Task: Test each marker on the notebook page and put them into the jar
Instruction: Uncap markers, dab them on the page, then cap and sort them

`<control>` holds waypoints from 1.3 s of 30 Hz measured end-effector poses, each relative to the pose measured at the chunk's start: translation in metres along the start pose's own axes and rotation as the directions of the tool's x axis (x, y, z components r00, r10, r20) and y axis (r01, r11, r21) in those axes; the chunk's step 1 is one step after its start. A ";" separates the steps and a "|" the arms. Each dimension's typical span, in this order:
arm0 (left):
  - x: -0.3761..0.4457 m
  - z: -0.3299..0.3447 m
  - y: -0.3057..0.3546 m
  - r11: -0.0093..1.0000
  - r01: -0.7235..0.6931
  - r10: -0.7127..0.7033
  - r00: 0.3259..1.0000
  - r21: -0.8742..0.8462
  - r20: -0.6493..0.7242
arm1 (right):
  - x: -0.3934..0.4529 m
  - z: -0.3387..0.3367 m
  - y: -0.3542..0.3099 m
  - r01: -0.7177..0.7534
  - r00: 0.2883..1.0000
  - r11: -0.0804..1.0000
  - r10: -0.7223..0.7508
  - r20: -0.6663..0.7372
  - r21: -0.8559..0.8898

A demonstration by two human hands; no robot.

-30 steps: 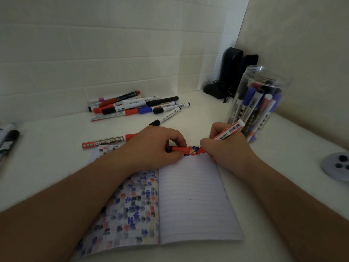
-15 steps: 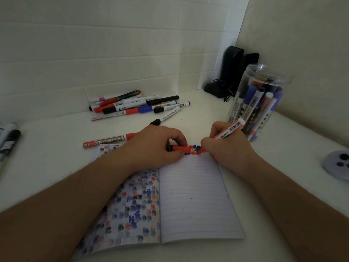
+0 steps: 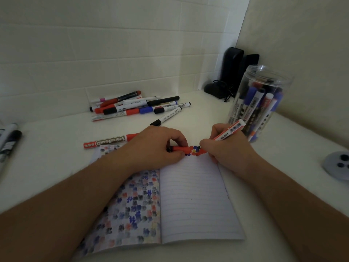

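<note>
Right grip: the right hand (image 3: 229, 148) holds a red-and-white whiteboard marker (image 3: 229, 131), fingers curled round its barrel; the barrel slants up and right, and the tip is hidden behind the fingers at the top edge of the page.
Left grip: the left hand (image 3: 156, 146) pinches a small red marker cap (image 3: 180, 148) between thumb and fingers, lying level just left of the right hand.
Marks: a patch of red and blue blots (image 3: 195, 150) sits between the two hands.
Notebook: the open lined paper notebook (image 3: 190, 201) lies under both wrists; its left page is covered in coloured blots.
Loose marker: a long red "WhiteBoard" marker (image 3: 109, 142) lies flat just beyond the notebook, partly under the left hand.
Jar: the clear plastic jar (image 3: 260, 103) stands upright just behind the right hand, with markers standing in it.
Pile: a heap of mixed markers (image 3: 137, 106) lies well beyond, by the wall.
Bench: white bench (image 3: 56, 157) in a corner of pale tiled walls, with black speakers (image 3: 231, 72) in the corner.
</note>
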State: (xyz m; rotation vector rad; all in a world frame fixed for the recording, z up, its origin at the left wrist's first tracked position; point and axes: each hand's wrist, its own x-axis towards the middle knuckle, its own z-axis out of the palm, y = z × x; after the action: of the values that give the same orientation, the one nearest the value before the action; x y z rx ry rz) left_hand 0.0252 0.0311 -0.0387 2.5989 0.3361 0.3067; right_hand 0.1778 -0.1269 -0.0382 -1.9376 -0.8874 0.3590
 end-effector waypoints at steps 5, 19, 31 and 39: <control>0.000 0.000 0.000 1.000 0.001 -0.001 1.000 0.003 -0.002 | 0.001 -0.001 0.004 0.012 0.999 0.999 -0.010 -0.044 0.040; 0.001 0.001 -0.001 1.000 -0.018 0.018 1.000 0.023 -0.002 | 0.003 -0.001 0.003 0.035 0.999 0.996 -0.032 -0.035 0.080; -0.002 0.000 -0.002 0.995 -0.035 0.020 0.989 -0.093 -0.150 | 0.000 -0.010 -0.006 0.009 0.994 0.837 -0.066 0.085 0.547; -0.004 -0.002 0.001 0.994 -0.064 0.048 0.984 -0.089 -0.171 | -0.002 -0.007 -0.003 0.003 0.976 0.837 -0.122 0.181 0.547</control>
State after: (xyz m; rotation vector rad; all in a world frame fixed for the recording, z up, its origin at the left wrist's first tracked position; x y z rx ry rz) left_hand 0.0211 0.0299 -0.0376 2.4985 0.3000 0.5517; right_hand 0.1793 -0.1318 -0.0327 -1.3527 -0.8641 0.7067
